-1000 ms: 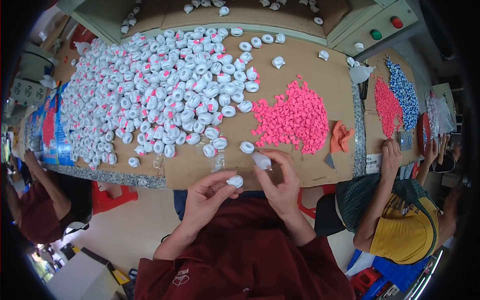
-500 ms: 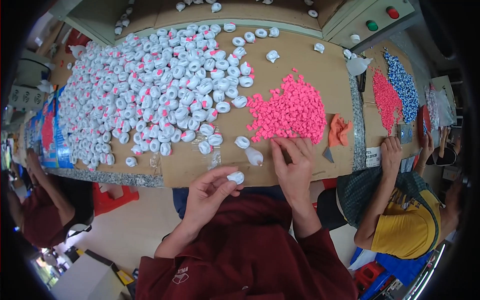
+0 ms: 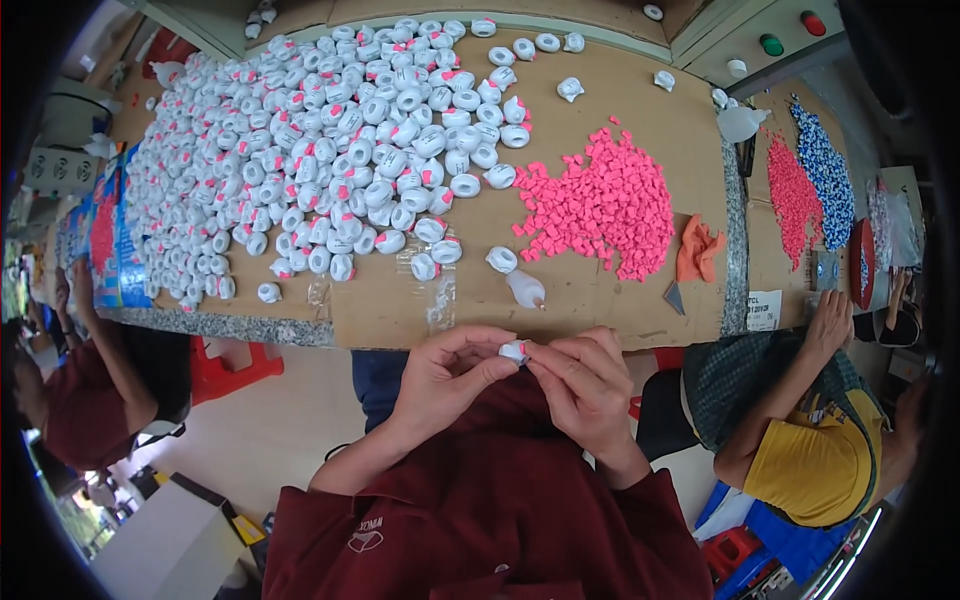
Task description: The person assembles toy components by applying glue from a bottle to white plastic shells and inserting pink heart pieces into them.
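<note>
In front of my chest, just off the table's near edge, my left hand (image 3: 445, 378) pinches a small white plastic part (image 3: 512, 352) between thumb and fingers. From the right, my right hand (image 3: 585, 385) meets it, thumb and forefinger closed on a small pink piece (image 3: 524, 348) pressed against the part's side. A heap of pink pieces (image 3: 610, 205) lies beyond my right hand. To its left spreads a large pile of white ring-shaped parts (image 3: 320, 150), many with pink bits on them. A translucent squeeze bottle (image 3: 525, 290) lies beside a single white part (image 3: 501, 260).
An orange cloth (image 3: 698, 250) and a grey triangular scrap (image 3: 675, 298) lie on the cardboard (image 3: 660, 125) at right. A control panel with green and red buttons (image 3: 772, 45) stands behind. A co-worker in yellow (image 3: 810, 465) sits at right, another person (image 3: 95, 400) at left.
My right hand has come back from the edge of the pink heap with a pink piece. My left hand has shifted right with the white part, and both hands now meet.
</note>
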`<state>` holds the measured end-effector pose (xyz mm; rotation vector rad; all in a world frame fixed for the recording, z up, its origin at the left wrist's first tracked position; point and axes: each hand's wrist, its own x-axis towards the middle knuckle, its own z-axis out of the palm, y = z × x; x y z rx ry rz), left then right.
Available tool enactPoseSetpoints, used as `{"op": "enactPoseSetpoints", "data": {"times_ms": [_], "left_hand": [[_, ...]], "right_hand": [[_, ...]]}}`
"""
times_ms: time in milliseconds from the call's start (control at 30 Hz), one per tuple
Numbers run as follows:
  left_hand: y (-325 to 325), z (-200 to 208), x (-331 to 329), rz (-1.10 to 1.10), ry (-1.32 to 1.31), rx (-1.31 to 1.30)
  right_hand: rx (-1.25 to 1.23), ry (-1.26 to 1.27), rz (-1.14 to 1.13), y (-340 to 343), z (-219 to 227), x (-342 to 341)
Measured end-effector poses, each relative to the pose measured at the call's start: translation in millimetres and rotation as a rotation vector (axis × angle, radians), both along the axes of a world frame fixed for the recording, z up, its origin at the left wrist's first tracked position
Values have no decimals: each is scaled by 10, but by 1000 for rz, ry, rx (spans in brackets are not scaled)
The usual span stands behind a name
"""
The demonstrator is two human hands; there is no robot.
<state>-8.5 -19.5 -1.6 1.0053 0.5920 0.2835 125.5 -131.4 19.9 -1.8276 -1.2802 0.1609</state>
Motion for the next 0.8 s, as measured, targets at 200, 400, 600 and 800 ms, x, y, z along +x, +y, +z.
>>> {"op": "enactPoseSetpoints", "data": {"times_ms": [200, 400, 600, 800], "left_hand": [[18, 16, 6, -43, 18, 343], [-16, 14, 59, 0, 4, 348], [42, -44, 20, 23, 47, 55], [232, 50, 229, 210, 234, 472]], "right_hand": [[-76, 342, -13, 6, -12, 63], [-24, 268, -59, 63, -48, -34], [89, 284, -78, 122, -215, -81], [8, 240, -273, 153, -233, 9]]}}
